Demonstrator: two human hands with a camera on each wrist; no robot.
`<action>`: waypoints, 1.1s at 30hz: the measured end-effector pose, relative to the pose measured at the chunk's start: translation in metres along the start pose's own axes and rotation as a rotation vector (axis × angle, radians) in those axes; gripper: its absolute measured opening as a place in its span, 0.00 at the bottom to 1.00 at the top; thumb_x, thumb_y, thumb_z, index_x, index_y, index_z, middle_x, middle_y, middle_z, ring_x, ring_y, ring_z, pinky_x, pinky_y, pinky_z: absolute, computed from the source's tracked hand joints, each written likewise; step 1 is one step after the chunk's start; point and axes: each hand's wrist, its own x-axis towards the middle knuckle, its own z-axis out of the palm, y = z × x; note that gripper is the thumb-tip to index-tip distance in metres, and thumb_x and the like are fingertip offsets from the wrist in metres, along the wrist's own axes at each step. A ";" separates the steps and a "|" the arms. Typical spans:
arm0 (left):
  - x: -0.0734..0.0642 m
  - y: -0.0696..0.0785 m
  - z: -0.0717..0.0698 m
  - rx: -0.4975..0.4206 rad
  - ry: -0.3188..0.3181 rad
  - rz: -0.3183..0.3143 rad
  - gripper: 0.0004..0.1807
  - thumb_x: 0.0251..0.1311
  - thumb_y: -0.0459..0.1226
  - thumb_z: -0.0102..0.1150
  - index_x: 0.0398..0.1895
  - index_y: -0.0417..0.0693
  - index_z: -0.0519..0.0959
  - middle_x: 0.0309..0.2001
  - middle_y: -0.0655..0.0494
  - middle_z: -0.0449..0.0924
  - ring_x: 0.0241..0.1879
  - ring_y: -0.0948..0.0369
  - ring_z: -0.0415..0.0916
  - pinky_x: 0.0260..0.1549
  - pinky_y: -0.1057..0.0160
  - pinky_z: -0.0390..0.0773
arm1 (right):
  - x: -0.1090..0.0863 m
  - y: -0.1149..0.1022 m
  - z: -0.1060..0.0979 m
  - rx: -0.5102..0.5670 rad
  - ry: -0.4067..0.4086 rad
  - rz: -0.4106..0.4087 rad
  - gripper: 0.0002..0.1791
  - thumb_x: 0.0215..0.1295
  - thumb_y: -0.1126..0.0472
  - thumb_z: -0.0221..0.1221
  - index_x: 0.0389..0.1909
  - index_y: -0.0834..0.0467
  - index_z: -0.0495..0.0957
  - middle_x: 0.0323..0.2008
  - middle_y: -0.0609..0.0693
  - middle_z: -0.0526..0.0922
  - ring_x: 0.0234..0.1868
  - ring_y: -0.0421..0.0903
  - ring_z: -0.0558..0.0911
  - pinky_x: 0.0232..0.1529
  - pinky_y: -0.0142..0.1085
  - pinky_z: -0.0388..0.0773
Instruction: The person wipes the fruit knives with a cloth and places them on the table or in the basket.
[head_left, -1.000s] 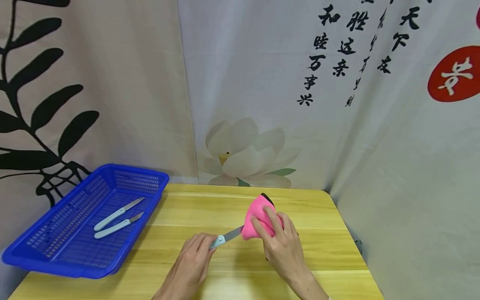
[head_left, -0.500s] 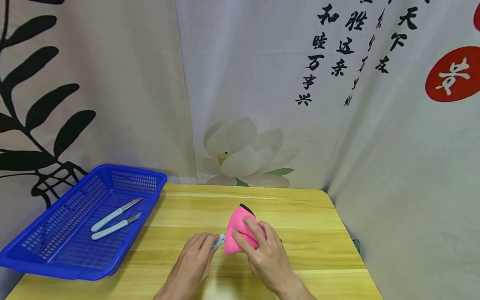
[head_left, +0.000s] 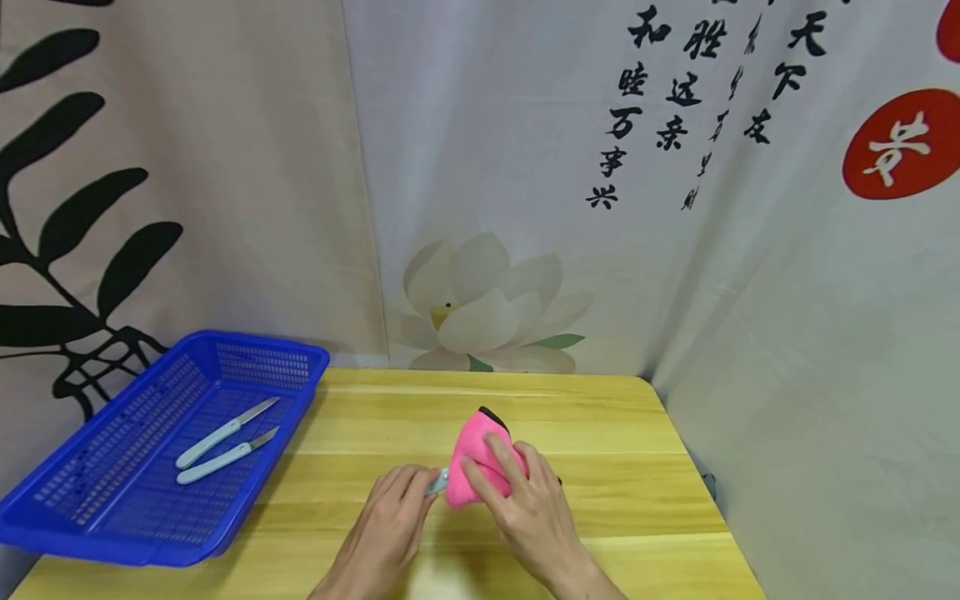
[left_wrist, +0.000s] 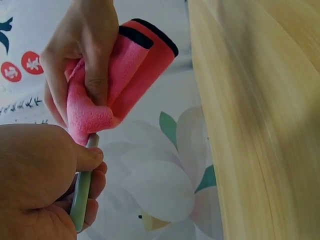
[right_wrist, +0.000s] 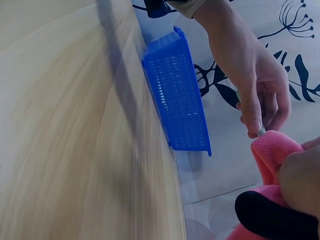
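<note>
My left hand (head_left: pixel 386 521) grips the pale blue-green handle of a knife (left_wrist: pixel 84 192), fingers curled round it. A pink cloth (head_left: pixel 480 462) with a black edge is folded round the blade, which is hidden inside it. With thumb and fingers my right hand (head_left: pixel 536 517) pinches the cloth, right up at the handle end in the left wrist view. Both hands are held above the wooden table. Two more knives (head_left: pixel 228 432) with pale handles lie side by side in the blue basket (head_left: pixel 45 542) at the left.
The blue basket stands on the left part of the wooden table (head_left: pixel 622 467). Behind the table hangs a pale curtain (head_left: pixel 480 150) with printed leaves, a lotus and black characters. The table's right edge runs near another curtain fold (head_left: pixel 825 350).
My right hand has slid the cloth leftward along the blade up to the handle, covering the blade that showed earlier. My left hand has kept its place. The head view has shifted slightly.
</note>
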 end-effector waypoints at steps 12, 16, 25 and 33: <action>0.000 -0.003 -0.003 0.017 -0.010 -0.028 0.17 0.63 0.29 0.77 0.54 0.42 0.85 0.44 0.59 0.86 0.45 0.64 0.82 0.47 0.62 0.87 | -0.004 0.018 0.006 -0.012 -0.011 0.037 0.27 0.69 0.67 0.59 0.66 0.47 0.88 0.68 0.61 0.83 0.51 0.59 0.80 0.47 0.48 0.87; 0.000 -0.004 -0.004 0.011 -0.006 -0.034 0.17 0.64 0.29 0.77 0.54 0.41 0.85 0.44 0.58 0.86 0.44 0.64 0.82 0.45 0.63 0.86 | -0.005 0.028 0.006 -0.019 -0.015 0.060 0.25 0.81 0.66 0.50 0.66 0.46 0.88 0.68 0.61 0.83 0.51 0.60 0.80 0.46 0.48 0.87; 0.000 -0.004 -0.006 0.009 -0.016 -0.083 0.20 0.61 0.27 0.81 0.54 0.43 0.86 0.44 0.59 0.88 0.44 0.64 0.84 0.47 0.63 0.89 | -0.007 0.035 -0.004 0.016 -0.040 0.115 0.35 0.56 0.71 0.69 0.67 0.48 0.87 0.69 0.63 0.81 0.51 0.60 0.80 0.46 0.51 0.87; 0.005 -0.005 -0.004 -0.025 0.020 -0.033 0.17 0.62 0.28 0.77 0.54 0.42 0.87 0.45 0.56 0.89 0.47 0.60 0.87 0.50 0.57 0.91 | 0.000 0.004 -0.001 0.047 0.015 -0.030 0.28 0.71 0.69 0.55 0.66 0.46 0.88 0.69 0.58 0.83 0.52 0.58 0.82 0.51 0.47 0.89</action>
